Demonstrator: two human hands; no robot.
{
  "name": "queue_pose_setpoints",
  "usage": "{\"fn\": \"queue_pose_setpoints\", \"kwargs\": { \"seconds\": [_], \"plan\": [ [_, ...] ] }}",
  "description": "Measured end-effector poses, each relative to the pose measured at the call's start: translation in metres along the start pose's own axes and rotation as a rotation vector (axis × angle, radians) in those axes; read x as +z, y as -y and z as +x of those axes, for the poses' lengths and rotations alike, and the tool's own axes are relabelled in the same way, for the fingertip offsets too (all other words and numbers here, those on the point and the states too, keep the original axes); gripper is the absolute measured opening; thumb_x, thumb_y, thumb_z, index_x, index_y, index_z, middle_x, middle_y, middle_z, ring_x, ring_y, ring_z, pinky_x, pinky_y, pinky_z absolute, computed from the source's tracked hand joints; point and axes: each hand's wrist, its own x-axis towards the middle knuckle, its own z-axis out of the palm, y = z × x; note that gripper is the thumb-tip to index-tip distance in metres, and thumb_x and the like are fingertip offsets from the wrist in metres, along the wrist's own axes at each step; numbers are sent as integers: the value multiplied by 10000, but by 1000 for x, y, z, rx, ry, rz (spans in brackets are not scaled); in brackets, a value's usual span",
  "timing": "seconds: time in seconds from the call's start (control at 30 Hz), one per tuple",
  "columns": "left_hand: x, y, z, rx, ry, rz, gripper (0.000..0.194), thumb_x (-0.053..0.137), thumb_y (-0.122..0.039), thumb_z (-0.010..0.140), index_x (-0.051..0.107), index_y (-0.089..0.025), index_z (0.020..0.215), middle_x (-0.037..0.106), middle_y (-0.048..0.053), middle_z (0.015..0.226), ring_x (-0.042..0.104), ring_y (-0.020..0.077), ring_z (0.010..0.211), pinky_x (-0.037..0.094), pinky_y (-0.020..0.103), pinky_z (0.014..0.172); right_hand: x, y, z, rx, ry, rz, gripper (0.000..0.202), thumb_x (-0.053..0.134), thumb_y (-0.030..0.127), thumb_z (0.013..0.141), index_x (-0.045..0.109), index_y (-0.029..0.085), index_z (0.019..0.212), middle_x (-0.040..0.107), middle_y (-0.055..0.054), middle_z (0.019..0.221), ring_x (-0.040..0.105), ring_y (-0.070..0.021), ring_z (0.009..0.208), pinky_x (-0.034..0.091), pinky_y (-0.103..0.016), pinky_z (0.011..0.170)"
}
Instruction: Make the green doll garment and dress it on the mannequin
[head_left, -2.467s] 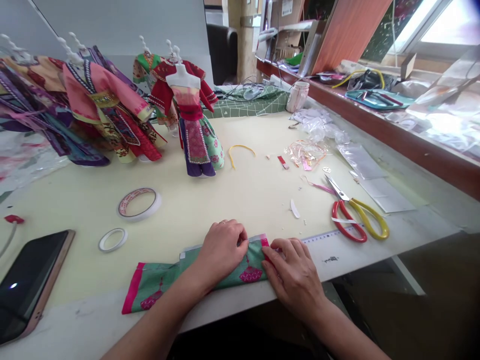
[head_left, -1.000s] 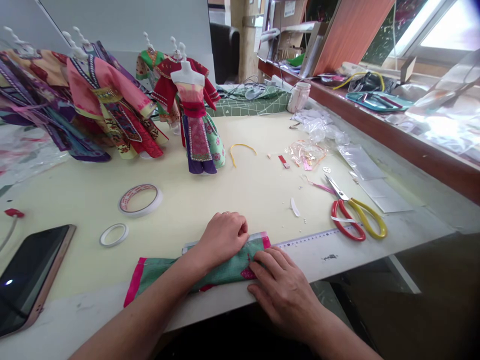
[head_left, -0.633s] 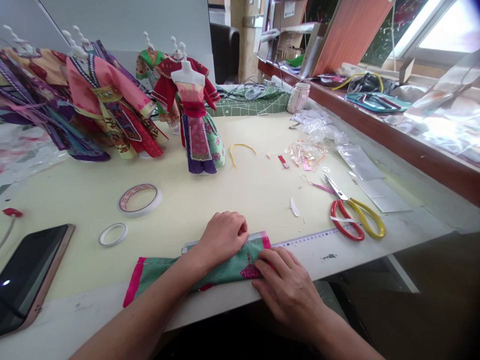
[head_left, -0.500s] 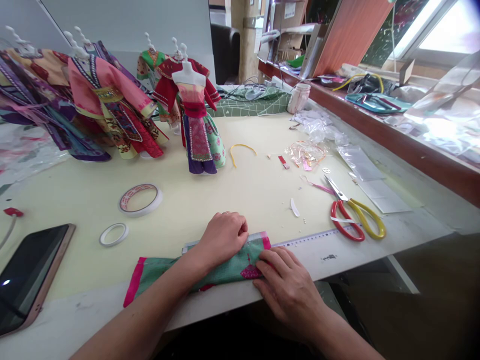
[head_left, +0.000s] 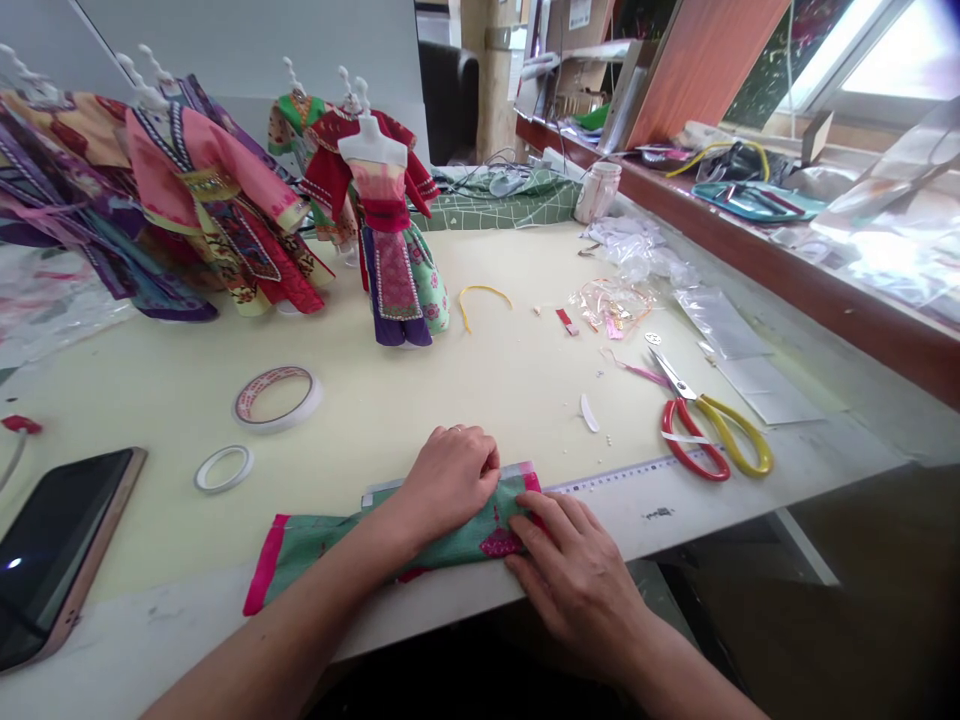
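Observation:
A green doll-garment piece with bright pink borders lies along the table's front edge, a magenta motif near its right end. My left hand rests over its upper right part with the fingers curled inward; what they hold, if anything, is hidden. My left forearm crosses the middle of the cloth and covers much of it. At the right end, my right hand lies on the fabric with its fingers a little apart and the thumb by the near edge. A clear ruler runs out from beneath the cloth to the right.
Red-and-yellow-handled scissors lie open at the right. Two tape rolls and a phone are at left. Dressed doll forms stand behind. A yellow cord, plastic bags and tiny beads are scattered about.
My right fingertips have lifted and spread slightly on the cloth. My left hand stays almost in place, and the view has shifted a little.

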Motion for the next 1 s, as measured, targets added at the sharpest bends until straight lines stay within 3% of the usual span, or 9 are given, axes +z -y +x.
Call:
{"fn": "queue_pose_setpoints", "kwargs": {
  "seconds": [0.83, 1.0],
  "plan": [
    [3, -2, -2, -3, -22, 2, 135, 459, -161, 773, 581, -179, 719, 637, 35, 787, 559, 175, 754, 405, 300, 699, -1, 0, 1, -4, -12, -11, 166, 492, 220, 861, 590, 151, 976, 574, -114, 1064, 513, -236, 948, 471, -418, 806],
    [-2, -4, 1, -22, 29, -12, 136, 475, -164, 755, 607, -185, 727, 662, 29, 780, 577, 178, 742, 403, 289, 668, 1, 0, 0, -1, 4, -11, 163, 504, 217, 855, 585, 143, 976, 569, -115, 1079, 509, -243, 965, 461, -423, 820]
  ]
}}
